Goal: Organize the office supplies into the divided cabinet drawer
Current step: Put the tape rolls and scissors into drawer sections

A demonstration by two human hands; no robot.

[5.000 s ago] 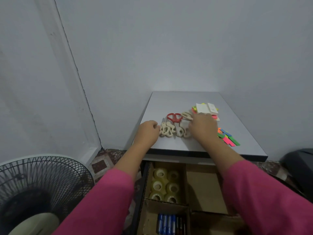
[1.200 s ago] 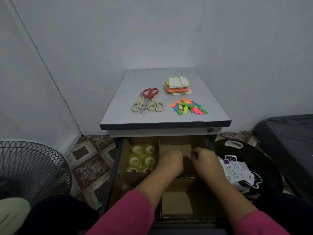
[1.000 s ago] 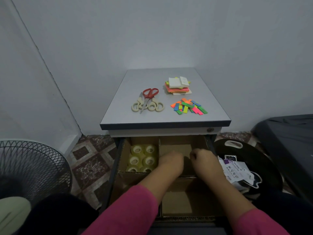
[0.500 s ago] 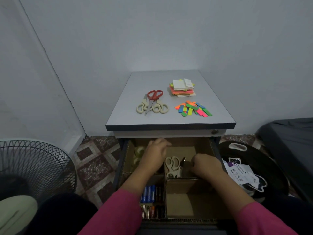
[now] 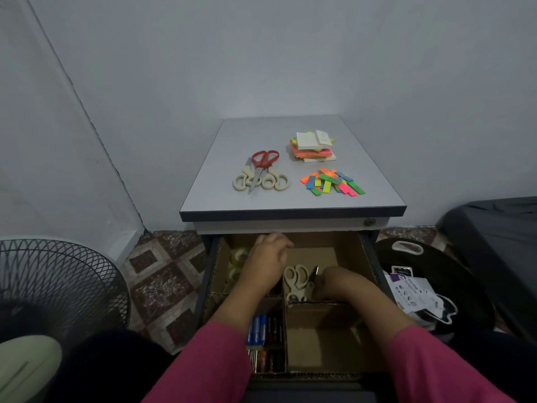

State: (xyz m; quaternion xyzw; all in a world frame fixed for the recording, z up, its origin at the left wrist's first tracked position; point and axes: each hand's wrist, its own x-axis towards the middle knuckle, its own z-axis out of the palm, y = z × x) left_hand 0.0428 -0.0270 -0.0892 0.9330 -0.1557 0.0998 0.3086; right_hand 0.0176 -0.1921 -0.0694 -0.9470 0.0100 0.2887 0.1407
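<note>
The cabinet drawer [image 5: 367,257] stands open below the grey top, split by cardboard dividers. Cream-handled scissors [image 5: 295,279] lie in its back right compartment. My right hand [image 5: 341,283] is low in that compartment, fingers curled at a pair of scissors whose dark blade tip shows just above the knuckles. My left hand [image 5: 267,261] hovers over the divider beside the tape rolls [image 5: 236,257], fingers loosely curled and holding nothing. Batteries [image 5: 261,330] fill the front left compartment. On the top lie more scissors [image 5: 260,173], a sticky note stack [image 5: 313,145] and coloured strips [image 5: 332,181].
The front right compartment [image 5: 319,341] shows only bare cardboard. A fan [image 5: 58,289] stands on the floor at the left. At the right, a black round object with papers [image 5: 412,289] on it sits beside a dark cushion [image 5: 494,228]. Walls close in behind and to the left.
Five seconds ago both hands gripped scissors on the cabinet top. They then came down into the drawer; my left hand drew off to the left, uncovering cream scissors in the back right compartment.
</note>
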